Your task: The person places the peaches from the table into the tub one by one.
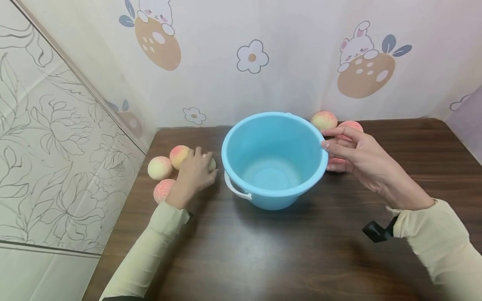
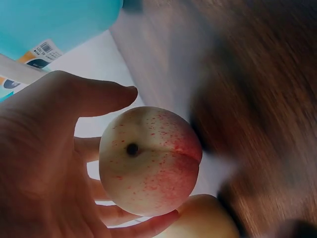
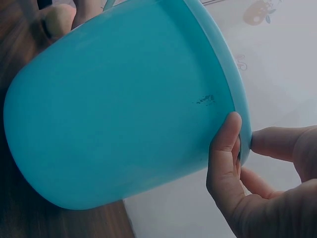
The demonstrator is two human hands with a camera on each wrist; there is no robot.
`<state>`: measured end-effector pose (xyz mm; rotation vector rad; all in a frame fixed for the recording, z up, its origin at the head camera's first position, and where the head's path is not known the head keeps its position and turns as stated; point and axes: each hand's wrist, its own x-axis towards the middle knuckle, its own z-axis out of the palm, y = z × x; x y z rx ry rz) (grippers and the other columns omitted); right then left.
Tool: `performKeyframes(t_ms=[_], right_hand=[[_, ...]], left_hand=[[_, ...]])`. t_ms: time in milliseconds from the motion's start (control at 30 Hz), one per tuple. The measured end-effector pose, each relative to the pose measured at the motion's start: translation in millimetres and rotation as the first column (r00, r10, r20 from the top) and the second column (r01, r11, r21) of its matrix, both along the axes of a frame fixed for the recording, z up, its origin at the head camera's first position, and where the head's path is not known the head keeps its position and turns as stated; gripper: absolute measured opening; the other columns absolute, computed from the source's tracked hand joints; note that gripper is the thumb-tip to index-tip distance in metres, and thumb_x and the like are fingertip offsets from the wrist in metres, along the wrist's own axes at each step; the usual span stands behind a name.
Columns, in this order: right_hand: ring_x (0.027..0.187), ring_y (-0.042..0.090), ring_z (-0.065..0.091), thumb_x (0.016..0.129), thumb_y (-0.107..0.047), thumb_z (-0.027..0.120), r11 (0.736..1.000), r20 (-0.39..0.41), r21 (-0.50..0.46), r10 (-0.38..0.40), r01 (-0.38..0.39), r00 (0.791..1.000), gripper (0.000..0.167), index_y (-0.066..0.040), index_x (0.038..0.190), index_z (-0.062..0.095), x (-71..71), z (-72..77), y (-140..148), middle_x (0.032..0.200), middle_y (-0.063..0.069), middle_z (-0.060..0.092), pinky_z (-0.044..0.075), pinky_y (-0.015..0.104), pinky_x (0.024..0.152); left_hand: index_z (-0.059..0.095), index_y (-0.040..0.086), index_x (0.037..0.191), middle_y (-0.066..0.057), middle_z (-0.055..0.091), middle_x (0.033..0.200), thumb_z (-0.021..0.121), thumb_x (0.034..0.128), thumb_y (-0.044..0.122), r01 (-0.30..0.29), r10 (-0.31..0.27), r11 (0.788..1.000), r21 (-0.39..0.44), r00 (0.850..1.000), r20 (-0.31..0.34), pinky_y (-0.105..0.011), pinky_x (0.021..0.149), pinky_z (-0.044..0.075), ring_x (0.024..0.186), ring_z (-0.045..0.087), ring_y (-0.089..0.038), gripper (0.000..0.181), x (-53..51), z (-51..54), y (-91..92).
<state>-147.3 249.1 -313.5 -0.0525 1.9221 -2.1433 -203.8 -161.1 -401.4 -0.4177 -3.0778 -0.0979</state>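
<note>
A light-blue bucket (image 1: 274, 190) with a white handle (image 1: 236, 189) stands upright on the table, its inside bottom showing. My right hand (image 1: 361, 154) pinches the bucket's right rim between thumb and fingers; the right wrist view shows the rim (image 3: 240, 94) between them. Left of the bucket, my left hand (image 1: 193, 175) has its fingers curled round a peach (image 2: 151, 161), whose dark stem dimple and red blush show in the left wrist view. The head view shows only part of that peach (image 1: 212, 164) past the fingers.
Close to the left hand lie a pale peach (image 1: 160, 168), a yellow-red peach (image 1: 179, 156) and a pink peach (image 1: 163, 190). More peaches, including a yellowish one (image 1: 324, 120), lie behind the right hand, partly covered. A patterned curtain (image 1: 222, 83) hangs behind the dark wooden table (image 1: 241, 255); tiles (image 1: 64, 146) stand left.
</note>
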Motion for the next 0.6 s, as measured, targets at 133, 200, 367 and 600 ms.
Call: performKeyframes(t_ms=[133, 200, 367, 600], right_hand=[[0.085, 0.018, 0.076, 0.099, -0.002, 0.067, 1.000, -0.002, -0.006, 0.004, -0.004, 1.000, 0.037, -0.012, 0.134, 0.057, 0.1, -0.6, 0.1, 0.108, 0.004, 0.076, 0.066, 0.034, 0.072], [0.086, 0.018, 0.076, 0.099, -0.001, 0.066, 1.000, -0.004, -0.023, 0.012, -0.012, 1.000, 0.037, -0.011, 0.134, 0.056, 0.0, -0.9, 0.5, 0.108, 0.005, 0.076, 0.066, 0.034, 0.072], [0.086, 0.018, 0.076, 0.100, -0.001, 0.065, 0.998, -0.008, -0.047, 0.032, -0.032, 0.999, 0.038, -0.008, 0.136, 0.053, -0.8, -1.2, 1.3, 0.108, 0.005, 0.077, 0.066, 0.034, 0.073], [0.086, 0.018, 0.076, 0.100, -0.002, 0.066, 0.999, -0.006, -0.036, 0.030, -0.030, 1.000, 0.039, -0.008, 0.136, 0.053, -0.9, -1.5, 2.4, 0.108, 0.005, 0.077, 0.066, 0.034, 0.072]], left_hand=[[0.061, 0.008, 0.135, -0.023, 0.054, 0.128, 0.074, 0.0905, 0.037, 0.014, -0.015, 1.000, -0.012, 1.000, -0.013, -0.056, 0.084, 0.060, 0.116, 0.053, -0.042, 0.054, -0.5, -1.0, 1.3], [0.061, 0.008, 0.134, -0.023, 0.054, 0.128, 0.074, 0.0897, 0.035, 0.015, -0.015, 1.000, -0.014, 1.000, -0.015, -0.056, 0.083, 0.060, 0.115, 0.053, -0.041, 0.054, -0.5, -1.2, 2.1], [0.062, 0.008, 0.134, -0.023, 0.053, 0.127, 0.074, 0.0889, 0.032, 0.008, -0.008, 1.000, -0.018, 1.000, -0.014, -0.057, 0.081, 0.059, 0.114, 0.053, -0.042, 0.053, -0.3, -1.7, 3.5], [0.063, 0.008, 0.125, -0.021, 0.054, 0.122, 0.070, 0.0881, 0.032, -0.011, 0.011, 1.000, 0.000, 0.998, -0.056, -0.056, 0.077, 0.056, 0.110, 0.051, -0.040, 0.045, 2.9, 5.8, 6.9]])
